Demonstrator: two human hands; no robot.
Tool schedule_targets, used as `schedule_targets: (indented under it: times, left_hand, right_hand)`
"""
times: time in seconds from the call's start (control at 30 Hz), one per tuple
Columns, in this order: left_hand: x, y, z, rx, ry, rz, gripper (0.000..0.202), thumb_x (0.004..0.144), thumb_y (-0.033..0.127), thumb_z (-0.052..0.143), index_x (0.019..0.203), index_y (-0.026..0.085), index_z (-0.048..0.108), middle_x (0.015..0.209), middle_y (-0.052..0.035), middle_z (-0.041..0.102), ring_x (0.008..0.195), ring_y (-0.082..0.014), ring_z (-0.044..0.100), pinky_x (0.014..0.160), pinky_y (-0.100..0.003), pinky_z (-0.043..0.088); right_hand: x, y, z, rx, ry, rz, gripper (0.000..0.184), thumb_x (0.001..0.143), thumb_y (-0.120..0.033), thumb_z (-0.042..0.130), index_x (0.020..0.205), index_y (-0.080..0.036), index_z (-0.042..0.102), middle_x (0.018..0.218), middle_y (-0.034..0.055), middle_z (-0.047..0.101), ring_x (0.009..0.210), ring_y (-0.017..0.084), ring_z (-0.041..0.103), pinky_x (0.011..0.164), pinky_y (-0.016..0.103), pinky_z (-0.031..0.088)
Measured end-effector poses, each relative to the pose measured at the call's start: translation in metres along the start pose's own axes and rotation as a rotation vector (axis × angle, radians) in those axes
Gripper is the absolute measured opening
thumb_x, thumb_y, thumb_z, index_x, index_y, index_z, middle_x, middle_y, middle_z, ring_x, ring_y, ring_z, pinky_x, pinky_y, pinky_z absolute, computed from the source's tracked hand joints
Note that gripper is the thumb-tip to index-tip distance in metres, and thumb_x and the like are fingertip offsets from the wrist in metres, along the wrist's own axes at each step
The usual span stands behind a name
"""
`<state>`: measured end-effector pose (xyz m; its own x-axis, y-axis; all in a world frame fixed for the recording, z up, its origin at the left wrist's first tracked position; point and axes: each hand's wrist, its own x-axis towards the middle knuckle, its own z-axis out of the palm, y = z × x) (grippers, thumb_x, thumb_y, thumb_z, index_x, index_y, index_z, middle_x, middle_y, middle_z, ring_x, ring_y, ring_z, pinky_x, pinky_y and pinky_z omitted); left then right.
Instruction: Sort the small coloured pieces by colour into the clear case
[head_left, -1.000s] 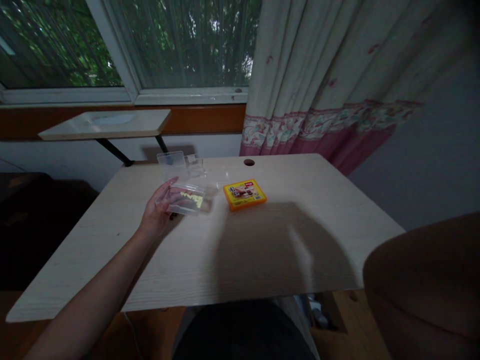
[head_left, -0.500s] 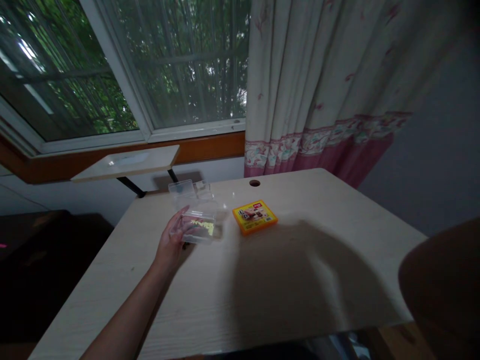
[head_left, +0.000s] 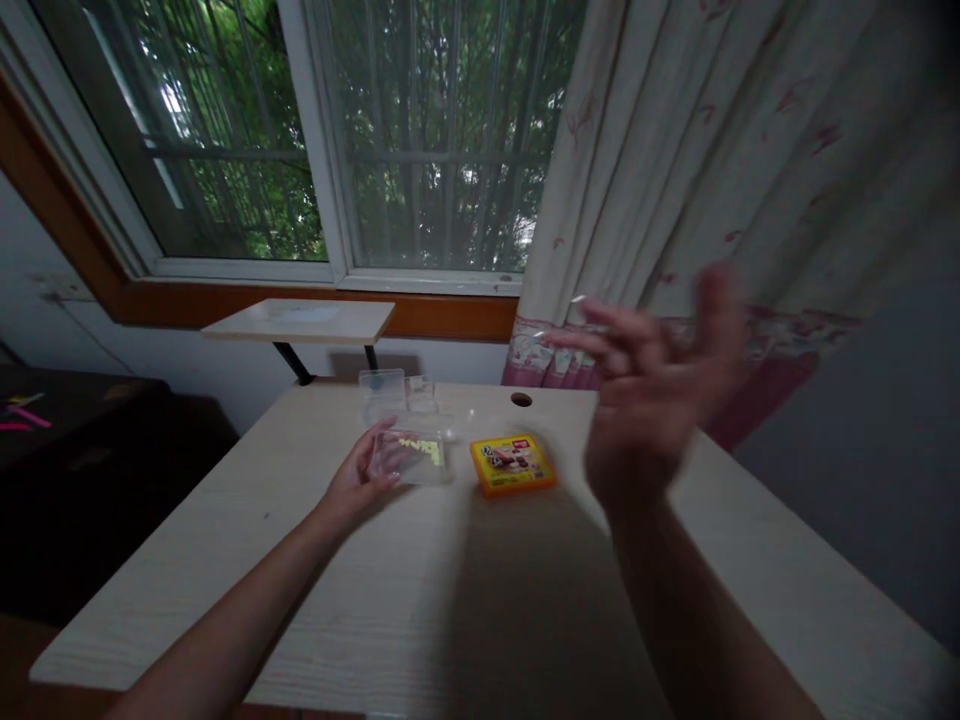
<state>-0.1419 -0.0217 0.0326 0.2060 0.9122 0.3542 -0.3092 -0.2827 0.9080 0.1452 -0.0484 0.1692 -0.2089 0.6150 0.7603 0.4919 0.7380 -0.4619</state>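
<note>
My left hand [head_left: 361, 468] grips the left side of a clear plastic box [head_left: 409, 468] above the left part of the table. Small pale-yellow pieces [head_left: 426, 449] show in the box. My right hand [head_left: 652, 390] is raised over the table's right side, blurred by motion, its fingers spread and nothing visible in them. Between the hands lies a flat orange-yellow box [head_left: 514, 464] with a printed label. Behind the held box stands another clear plastic container [head_left: 383, 395], with its lid or second part beside it.
The pale wooden table [head_left: 360, 620] has a round cable hole [head_left: 521, 399] near its back edge. A small raised shelf [head_left: 300, 320] stands at the back left. A patterned curtain [head_left: 622, 150] hangs behind on the right, next to the window [head_left: 450, 140].
My right hand has come into view from the right and is raised with fingers apart. The camera has turned, shifting the scene rightward. My left hand keeps hold of the clear box.
</note>
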Motion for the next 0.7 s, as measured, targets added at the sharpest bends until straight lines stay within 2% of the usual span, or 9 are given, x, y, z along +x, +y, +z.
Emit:
schedule_targets:
  times: [0.07, 0.1, 0.17, 0.23, 0.33, 0.4, 0.53, 0.7]
  left_hand:
    - [0.002, 0.003, -0.004, 0.027, 0.024, -0.017, 0.073, 0.067, 0.033, 0.084, 0.132, 0.029, 0.050, 0.128, -0.0082, 0.059, 0.121, -0.0261, 0.056, 0.112, -0.048, 0.037]
    - [0.004, 0.004, -0.007, 0.038, 0.040, -0.024, 0.074, 0.066, 0.033, 0.084, 0.131, 0.030, 0.050, 0.129, -0.0077, 0.058, 0.120, -0.0255, 0.057, 0.111, -0.047, 0.039]
    - [0.007, 0.005, -0.016, 0.049, 0.073, -0.038, 0.075, 0.066, 0.033, 0.084, 0.131, 0.030, 0.047, 0.129, -0.0080, 0.058, 0.118, -0.0248, 0.058, 0.106, -0.045, 0.043]
    - [0.011, 0.004, -0.028, 0.048, 0.082, -0.062, 0.074, 0.066, 0.034, 0.084, 0.130, 0.028, 0.045, 0.126, -0.0096, 0.059, 0.115, -0.0243, 0.060, 0.101, -0.043, 0.046]
    - [0.014, 0.004, -0.043, 0.042, 0.070, -0.109, 0.071, 0.068, 0.034, 0.083, 0.126, 0.027, 0.044, 0.117, -0.0082, 0.063, 0.103, -0.0217, 0.064, 0.092, -0.040, 0.050]
    - [0.015, 0.004, -0.050, 0.046, 0.083, -0.123, 0.065, 0.070, 0.032, 0.081, 0.124, 0.027, 0.045, 0.113, -0.0064, 0.063, 0.097, -0.0198, 0.065, 0.086, -0.036, 0.052]
    - [0.015, 0.006, -0.054, 0.087, 0.131, -0.115, 0.059, 0.071, 0.035, 0.081, 0.119, 0.025, 0.049, 0.109, -0.0070, 0.063, 0.092, -0.0205, 0.065, 0.081, -0.036, 0.053]
    - [0.016, 0.011, -0.055, 0.162, 0.184, -0.080, 0.060, 0.068, 0.038, 0.082, 0.119, 0.024, 0.054, 0.103, -0.0062, 0.064, 0.090, -0.0210, 0.064, 0.081, -0.038, 0.053]
  right_hand:
    - [-0.003, 0.009, 0.025, 0.033, 0.055, 0.017, 0.052, 0.103, -0.040, 0.018, 0.153, -0.024, 0.021, 0.138, 0.0136, 0.050, 0.118, 0.023, 0.060, 0.099, 0.044, 0.050]
    - [-0.009, 0.016, 0.039, 0.043, 0.040, 0.024, 0.057, 0.102, -0.041, 0.028, 0.155, -0.023, 0.015, 0.136, 0.0148, 0.053, 0.112, 0.023, 0.063, 0.099, 0.046, 0.051]
    - [-0.031, 0.037, 0.064, 0.012, -0.072, 0.013, 0.055, 0.101, -0.038, 0.036, 0.152, -0.024, 0.023, 0.133, 0.0134, 0.057, 0.111, 0.023, 0.063, 0.100, 0.046, 0.051]
    - [-0.061, 0.059, 0.080, -0.047, -0.160, 0.002, 0.052, 0.100, -0.034, 0.039, 0.150, -0.023, 0.031, 0.134, 0.0134, 0.057, 0.118, 0.024, 0.059, 0.102, 0.046, 0.049]
    - [-0.101, 0.085, 0.084, -0.136, -0.214, -0.060, 0.047, 0.098, -0.033, 0.043, 0.145, -0.026, 0.039, 0.125, 0.0108, 0.062, 0.119, 0.026, 0.057, 0.105, 0.051, 0.046]
    - [-0.115, 0.094, 0.081, -0.164, -0.224, -0.056, 0.045, 0.097, -0.032, 0.045, 0.142, -0.027, 0.043, 0.125, 0.0099, 0.062, 0.120, 0.026, 0.056, 0.108, 0.052, 0.043]
    - [-0.117, 0.094, 0.080, -0.177, -0.172, -0.021, 0.043, 0.097, -0.029, 0.044, 0.140, -0.026, 0.045, 0.126, 0.0112, 0.060, 0.119, 0.025, 0.055, 0.104, 0.050, 0.047]
    - [-0.112, 0.091, 0.085, -0.144, -0.227, -0.066, 0.043, 0.097, -0.029, 0.044, 0.140, -0.026, 0.044, 0.123, 0.0104, 0.062, 0.116, 0.024, 0.057, 0.109, 0.052, 0.043]
